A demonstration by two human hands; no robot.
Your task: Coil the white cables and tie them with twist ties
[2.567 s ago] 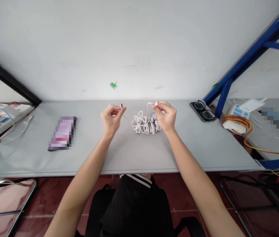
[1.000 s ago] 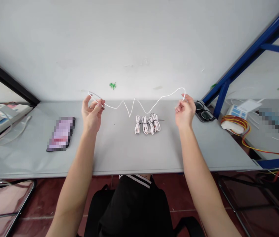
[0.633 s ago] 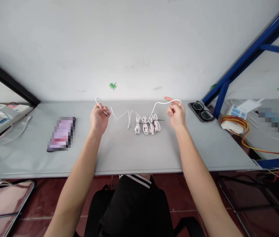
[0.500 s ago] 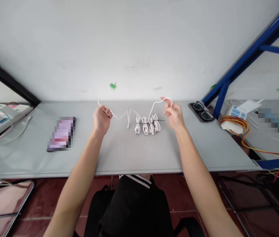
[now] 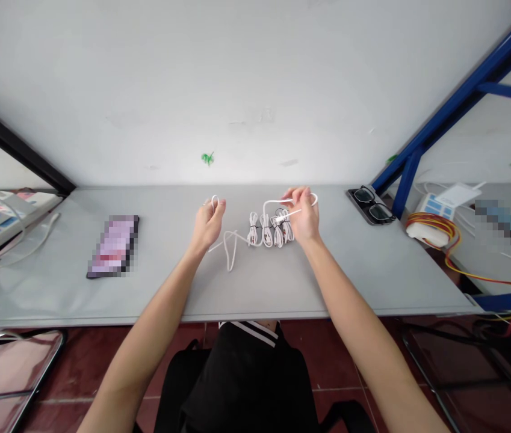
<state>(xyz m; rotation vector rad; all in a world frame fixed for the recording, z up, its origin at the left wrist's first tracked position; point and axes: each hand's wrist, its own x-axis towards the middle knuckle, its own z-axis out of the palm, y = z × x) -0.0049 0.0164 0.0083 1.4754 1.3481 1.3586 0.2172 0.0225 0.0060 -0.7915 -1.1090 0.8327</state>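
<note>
A loose white cable [image 5: 231, 252] runs between my hands, its middle slack hanging or lying over the grey table. My left hand [image 5: 209, 224] is closed on one part of it, with a small loop rising above the fingers. Further right, my right hand [image 5: 304, 215] pinches another part, and the cable curves around behind its fingers. A white end of cable points left from this hand, over the bundles. Between the hands, nearer the right one, several coiled white cables [image 5: 266, 231] lie in a row, bound with dark ties. My right fingers partly cover the rightmost coil.
A phone [image 5: 113, 246] with a blurred screen lies at the left of the grey table [image 5: 255, 288]. Glasses [image 5: 372, 204] rest on a dark device at the right. Power strips [image 5: 431, 225] and wires stand beyond both sides. A blue frame [image 5: 406, 180] rises at the right.
Both hands have moved inward, closer together, and the cable between them has gone slacker. A loop now shows above my left hand, and the cable bends around my right hand.
</note>
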